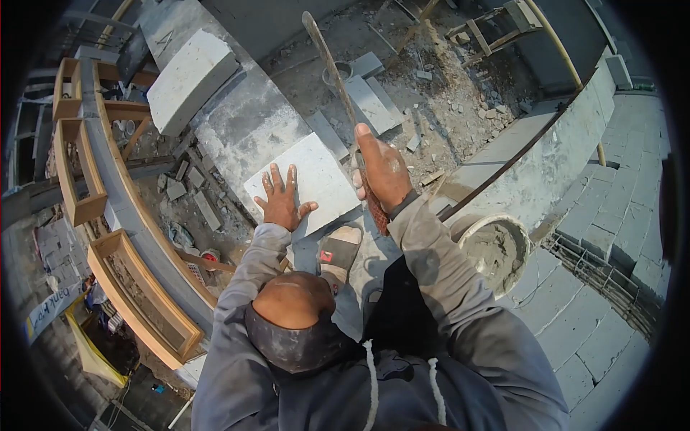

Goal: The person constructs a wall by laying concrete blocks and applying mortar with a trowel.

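Note:
My left hand (282,202) lies flat with fingers spread on a white lightweight concrete block (327,176). The block rests on the grey concrete ledge (248,108) in front of me. In my right hand (384,169) is a machete (329,63), its long narrow blade pointing up and away, clear of the block. A reddish-brown textured handle shows below that fist. Just past the block's near edge, my sandalled foot (341,250) stands close to it.
Another white block (192,80) sits farther along the ledge. A bucket of wet mortar (494,251) stands at my right. Wooden frames (144,302) line the left side. Beyond the ledge, grey blocks (370,104) and rubble lie on a lower floor. A curved wall (539,158) borders the right.

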`<state>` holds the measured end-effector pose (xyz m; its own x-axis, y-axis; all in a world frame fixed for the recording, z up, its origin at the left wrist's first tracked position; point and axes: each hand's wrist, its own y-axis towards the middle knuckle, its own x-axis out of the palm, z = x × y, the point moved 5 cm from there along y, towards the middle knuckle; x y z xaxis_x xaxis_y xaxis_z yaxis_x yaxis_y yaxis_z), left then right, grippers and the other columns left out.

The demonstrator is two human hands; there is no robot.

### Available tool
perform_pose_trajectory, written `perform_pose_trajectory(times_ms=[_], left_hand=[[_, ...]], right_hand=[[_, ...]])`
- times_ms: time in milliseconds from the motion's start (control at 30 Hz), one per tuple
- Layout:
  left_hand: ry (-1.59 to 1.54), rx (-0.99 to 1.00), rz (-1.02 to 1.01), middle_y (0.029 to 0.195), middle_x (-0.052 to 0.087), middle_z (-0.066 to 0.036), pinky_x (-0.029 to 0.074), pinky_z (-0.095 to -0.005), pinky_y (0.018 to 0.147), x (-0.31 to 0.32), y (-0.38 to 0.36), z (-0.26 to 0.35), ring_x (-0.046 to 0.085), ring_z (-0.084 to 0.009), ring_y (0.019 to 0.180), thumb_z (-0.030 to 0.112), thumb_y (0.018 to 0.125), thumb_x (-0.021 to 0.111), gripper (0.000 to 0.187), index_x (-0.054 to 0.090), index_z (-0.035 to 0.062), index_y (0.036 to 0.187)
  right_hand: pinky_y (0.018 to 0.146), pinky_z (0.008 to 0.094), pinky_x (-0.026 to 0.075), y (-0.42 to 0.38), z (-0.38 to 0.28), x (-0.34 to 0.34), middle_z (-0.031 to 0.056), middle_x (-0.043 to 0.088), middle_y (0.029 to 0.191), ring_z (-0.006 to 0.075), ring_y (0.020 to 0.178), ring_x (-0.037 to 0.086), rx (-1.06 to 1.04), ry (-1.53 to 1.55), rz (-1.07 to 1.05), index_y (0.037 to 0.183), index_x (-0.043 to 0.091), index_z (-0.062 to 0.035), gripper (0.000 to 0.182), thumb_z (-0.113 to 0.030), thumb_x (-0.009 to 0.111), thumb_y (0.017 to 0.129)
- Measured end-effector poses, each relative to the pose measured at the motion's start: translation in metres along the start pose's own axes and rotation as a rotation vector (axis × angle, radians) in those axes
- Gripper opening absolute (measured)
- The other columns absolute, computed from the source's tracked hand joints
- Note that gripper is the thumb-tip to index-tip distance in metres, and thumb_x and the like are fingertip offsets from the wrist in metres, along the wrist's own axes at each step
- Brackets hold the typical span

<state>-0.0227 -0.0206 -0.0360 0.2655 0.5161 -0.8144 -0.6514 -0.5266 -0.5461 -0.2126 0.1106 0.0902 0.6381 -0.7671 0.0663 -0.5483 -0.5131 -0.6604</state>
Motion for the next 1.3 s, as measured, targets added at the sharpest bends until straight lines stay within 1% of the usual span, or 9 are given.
perform_pose_trajectory(times_ms=[67, 200, 367, 700, 833, 933, 1100, 1167, 1300], left_hand=[[-0.014, -0.005, -0.014, 0.154, -0.006, -0.019, 0.016, -0.0769, 0.096, 0.004, -0.003, -0.002, -0.002, -0.0486, 0.139, 0.065, 0.067, 0.068, 0.106, 0.014, 0.0257, 0.149], [0.014, -0.007, -0.017, 0.154, -0.004, -0.019, 0.016, -0.0765, 0.096, 0.000, -0.004, 0.005, -0.002, -0.0486, 0.139, 0.066, 0.067, 0.068, 0.106, 0.014, 0.0260, 0.149], [0.001, 0.031, 0.052, 0.154, -0.002, -0.022, 0.018, -0.0746, 0.097, 0.003, -0.002, 0.000, 0.002, -0.0485, 0.139, 0.064, 0.065, 0.070, 0.108, 0.015, 0.0252, 0.149], [0.106, 0.085, 0.374, 0.116, 0.058, -0.020, 0.045, -0.0454, 0.093, -0.049, 0.072, -0.047, 0.057, -0.0356, 0.106, 0.065, 0.066, 0.070, 0.085, 0.055, 0.0054, 0.124], [-0.314, 0.031, -0.298, 0.119, 0.059, -0.022, 0.046, -0.0465, 0.091, -0.026, 0.112, -0.056, 0.059, -0.0359, 0.106, 0.074, 0.068, 0.062, 0.093, 0.053, 0.0043, 0.128], [-0.464, -0.100, -0.439, 0.119, 0.059, -0.023, 0.048, -0.0457, 0.089, -0.015, 0.107, -0.047, 0.060, -0.0359, 0.105, 0.074, 0.067, 0.064, 0.097, 0.049, 0.0040, 0.132], [-0.623, -0.107, -0.507, 0.117, 0.058, -0.025, 0.047, -0.0460, 0.090, -0.020, 0.100, -0.041, 0.059, -0.0385, 0.105, 0.070, 0.062, 0.072, 0.105, 0.044, 0.0006, 0.136], [-0.645, -0.084, -0.500, 0.119, 0.057, -0.027, 0.046, -0.0446, 0.093, -0.023, 0.091, -0.041, 0.058, -0.0383, 0.107, 0.066, 0.060, 0.075, 0.109, 0.038, 0.0000, 0.139], [-0.664, 0.069, -0.447, 0.131, 0.049, -0.023, 0.035, -0.0455, 0.103, -0.044, 0.052, -0.025, 0.046, -0.0380, 0.122, 0.057, 0.064, 0.076, 0.099, 0.039, 0.0072, 0.141]], right_hand=[[0.041, 0.0313, 0.042, 0.017, 0.050, -0.004, 0.0068, 0.052, 0.057, 0.0167, 0.045, 0.052, -0.179, -0.086, 0.063, 0.081, 0.058, 0.0009, 0.061, -0.059, 0.045, 0.089], [0.043, 0.0326, 0.043, -0.005, 0.125, -0.023, 0.0074, 0.052, 0.060, 0.0186, 0.046, 0.052, 0.451, -0.228, 0.043, 0.085, 0.058, 0.0012, 0.061, -0.058, 0.046, 0.088], [0.042, 0.0341, 0.042, 0.005, 0.100, -0.024, 0.0092, 0.053, 0.060, 0.0205, 0.045, 0.051, 0.422, -0.077, 0.080, 0.090, 0.057, 0.0018, 0.064, -0.062, 0.048, 0.085], [0.042, 0.0309, 0.043, -0.019, 0.198, -0.013, 0.0052, 0.052, 0.058, 0.0169, 0.049, 0.053, 0.457, 0.245, 0.235, 0.082, 0.060, -0.0023, 0.054, -0.056, 0.060, 0.081], [0.083, 0.0443, 0.045, 0.009, 0.233, -0.004, 0.0195, 0.061, 0.095, 0.0311, 0.092, 0.057, 0.269, -0.084, 0.262, 0.104, 0.055, 0.0095, 0.071, -0.055, 0.064, 0.075], [0.082, 0.0408, 0.044, 0.017, 0.237, 0.014, 0.0222, 0.053, 0.109, 0.0294, 0.093, 0.053, 0.563, 0.558, 0.408, 0.117, 0.047, 0.0087, 0.080, -0.050, 0.070, 0.068], [0.078, 0.0407, 0.044, 0.016, 0.227, 0.029, 0.0165, 0.055, 0.102, 0.0258, 0.089, 0.051, 0.548, 0.631, 0.403, 0.110, 0.052, 0.0041, 0.068, -0.049, 0.069, 0.071], [0.053, 0.0345, 0.046, 0.018, 0.229, 0.029, 0.0058, 0.055, 0.070, 0.0172, 0.057, 0.055, 0.374, 0.739, 0.455, 0.085, 0.058, -0.0024, 0.034, -0.035, 0.067, 0.081], [0.058, 0.0371, 0.048, 0.013, 0.247, 0.024, 0.0100, 0.060, 0.080, 0.0206, 0.064, 0.058, 0.442, 0.673, 0.537, 0.091, 0.058, 0.0014, 0.038, -0.035, 0.067, 0.080]])
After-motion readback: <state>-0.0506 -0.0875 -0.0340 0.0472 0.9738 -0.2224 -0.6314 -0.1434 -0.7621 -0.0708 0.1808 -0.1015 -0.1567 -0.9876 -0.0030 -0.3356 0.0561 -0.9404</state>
